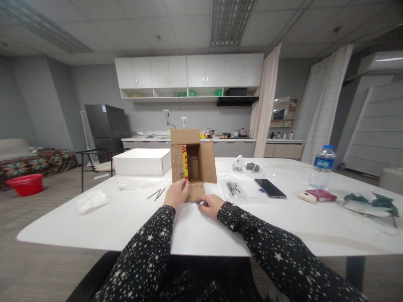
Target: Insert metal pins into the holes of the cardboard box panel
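A small brown cardboard box (pixel 207 161) stands on the white table with its flaps folded out and its opening towards me. Round metallic dots and a yellow-and-red strip show on its left flap (pixel 177 161). My left hand (pixel 178 193) is closed at the lower edge of that flap, its fingertips partly hidden. Beside the bottom flap (pixel 195 193), my right hand (pixel 211 205) has its fingers curled in a pinch; what is between them is too small to name. Small dark metal pieces (pixel 193 202) lie at that flap's front edge, by the right fingertips.
Left of the box are thin metal rods (pixel 156 194), a crumpled tissue (pixel 92 202) and a white box (pixel 141 162). To the right lie a clear tray of dark slim parts (pixel 233 190), a phone (pixel 270 188), a water bottle (pixel 323 167) and a red packet (pixel 321 195).
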`<act>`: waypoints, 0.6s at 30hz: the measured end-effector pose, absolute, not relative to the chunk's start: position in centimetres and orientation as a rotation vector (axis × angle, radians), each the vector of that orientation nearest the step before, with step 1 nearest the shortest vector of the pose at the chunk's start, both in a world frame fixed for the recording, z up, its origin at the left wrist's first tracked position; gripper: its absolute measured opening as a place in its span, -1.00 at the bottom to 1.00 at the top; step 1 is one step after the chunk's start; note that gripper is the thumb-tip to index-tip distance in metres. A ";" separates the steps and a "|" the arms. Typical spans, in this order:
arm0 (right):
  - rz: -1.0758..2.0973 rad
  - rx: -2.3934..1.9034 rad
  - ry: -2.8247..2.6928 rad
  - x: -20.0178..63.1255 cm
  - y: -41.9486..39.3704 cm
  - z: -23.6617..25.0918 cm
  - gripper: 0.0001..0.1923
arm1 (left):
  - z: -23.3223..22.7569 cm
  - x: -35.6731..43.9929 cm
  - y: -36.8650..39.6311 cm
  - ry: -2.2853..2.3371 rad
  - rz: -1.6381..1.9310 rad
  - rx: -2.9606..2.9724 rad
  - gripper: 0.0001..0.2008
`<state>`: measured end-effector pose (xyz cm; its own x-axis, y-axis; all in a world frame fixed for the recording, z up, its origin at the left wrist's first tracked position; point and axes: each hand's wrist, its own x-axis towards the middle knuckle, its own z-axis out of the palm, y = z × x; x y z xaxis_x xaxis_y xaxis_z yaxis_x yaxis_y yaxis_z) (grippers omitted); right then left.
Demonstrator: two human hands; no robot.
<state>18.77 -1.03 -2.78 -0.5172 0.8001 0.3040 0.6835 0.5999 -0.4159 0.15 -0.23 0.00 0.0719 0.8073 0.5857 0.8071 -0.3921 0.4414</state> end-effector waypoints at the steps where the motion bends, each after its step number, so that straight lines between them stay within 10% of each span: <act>1: 0.336 -1.175 -2.365 18.8 -1.0 -2.8 -0.73 | 0.0 0.1 -0.2 1.738 1.258 2.299 -0.70; 18: 0.356 -1.179 -2.357 18.7 -1.3 -2.6 -0.74 | -0.9 -0.3 0.8 1.875 1.163 2.324 -0.80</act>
